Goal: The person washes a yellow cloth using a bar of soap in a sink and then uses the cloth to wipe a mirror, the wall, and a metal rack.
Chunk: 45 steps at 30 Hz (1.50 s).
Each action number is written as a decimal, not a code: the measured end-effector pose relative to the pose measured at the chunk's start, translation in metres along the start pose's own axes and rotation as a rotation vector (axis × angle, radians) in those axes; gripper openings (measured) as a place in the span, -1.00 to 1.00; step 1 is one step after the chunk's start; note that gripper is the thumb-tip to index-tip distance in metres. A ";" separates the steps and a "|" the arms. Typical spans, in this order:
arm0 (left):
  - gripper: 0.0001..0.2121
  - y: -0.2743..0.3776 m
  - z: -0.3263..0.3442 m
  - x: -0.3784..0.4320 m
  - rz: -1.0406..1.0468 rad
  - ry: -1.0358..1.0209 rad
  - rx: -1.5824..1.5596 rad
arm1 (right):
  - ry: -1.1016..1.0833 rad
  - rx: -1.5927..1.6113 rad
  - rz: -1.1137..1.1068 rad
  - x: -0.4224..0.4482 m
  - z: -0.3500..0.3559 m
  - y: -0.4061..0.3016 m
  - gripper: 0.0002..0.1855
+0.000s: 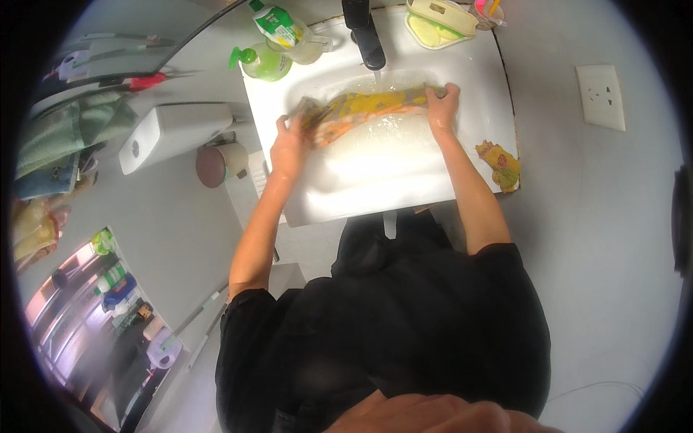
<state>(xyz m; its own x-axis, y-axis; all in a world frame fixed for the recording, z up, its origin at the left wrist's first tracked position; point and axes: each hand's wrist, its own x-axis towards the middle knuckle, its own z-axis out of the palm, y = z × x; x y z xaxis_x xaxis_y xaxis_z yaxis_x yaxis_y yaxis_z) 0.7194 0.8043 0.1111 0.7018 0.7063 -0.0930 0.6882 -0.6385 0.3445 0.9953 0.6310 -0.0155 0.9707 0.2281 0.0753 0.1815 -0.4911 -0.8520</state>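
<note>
A wet yellow, grey and orange patterned cloth (373, 104) is stretched sideways across the white washbasin (303, 205). At its left end my left hand (291, 143) grips the bunched fabric. The other end is pinched in my right hand (444, 105), near the basin's right wall. Behind the cloth, the black faucet (371, 48) lets a thin stream of water (378, 78) down into the bowl. Whitish, bubbly water lies in the basin under the cloth. A crumpled yellow cloth (501, 165) rests on the right rim, apart from my right hand.
A green pump bottle (265, 62), a clear mug (308, 48) with a green bottle (276, 24), and a cream soap box (439, 24) stand on the back rim. Left is a white toilet tank (173, 132) and a lidded bin (222, 165). A wall socket (601, 97) is at right.
</note>
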 end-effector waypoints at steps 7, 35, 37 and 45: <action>-0.11 0.067 0.056 0.004 0.376 -0.037 0.053 | -0.484 -0.466 -0.354 -0.049 0.011 -0.013 -0.70; -0.73 0.116 -0.098 0.015 0.331 0.109 -0.457 | -0.640 0.192 -0.648 -0.018 -0.057 -0.215 -0.44; -0.73 0.116 -0.092 0.007 0.395 0.166 -0.432 | -0.760 0.447 -0.104 -0.035 -0.069 -0.204 -0.42; -0.71 0.145 -0.059 -0.031 0.751 -0.113 -0.591 | -1.484 0.964 1.156 -0.036 -0.004 -0.099 -0.37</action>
<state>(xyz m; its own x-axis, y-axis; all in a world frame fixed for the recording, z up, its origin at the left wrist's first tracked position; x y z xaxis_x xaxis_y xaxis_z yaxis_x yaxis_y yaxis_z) 0.7870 0.7080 0.2190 0.9565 0.1228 0.2645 -0.1297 -0.6332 0.7630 0.9431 0.6679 0.0686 -0.3522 0.7860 -0.5080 -0.8539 -0.4921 -0.1694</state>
